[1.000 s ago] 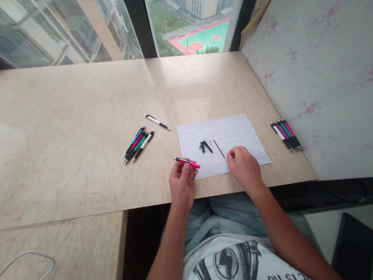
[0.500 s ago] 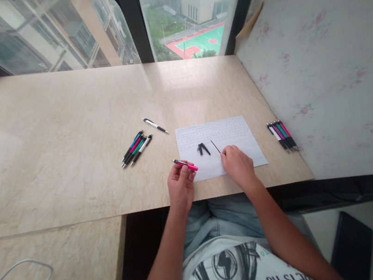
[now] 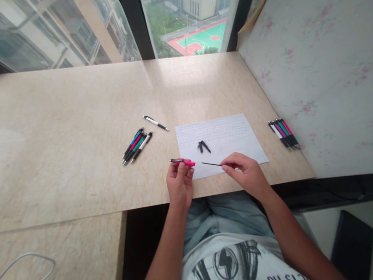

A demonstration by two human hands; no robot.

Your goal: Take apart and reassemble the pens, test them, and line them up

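My left hand is closed on a pink and black pen barrel, which points to the right above the paper's left edge. Between finger and thumb, my right hand pinches the right end of a thin black pen refill. The refill's left end lines up with the barrel's pink end; whether the two touch, I cannot tell. Under both hands lies a sheet of written paper. Small black pen parts rest on it, just beyond the refill.
A bundle of several pens lies left of the paper, with a single white and black pen behind it. Several more pens lie in a row by the right wall. A white cable loops at the lower left.
My right hand has lifted the refill off the paper and turned it level, bringing its left end toward the pink barrel. My left hand keeps holding the barrel nearly in place.
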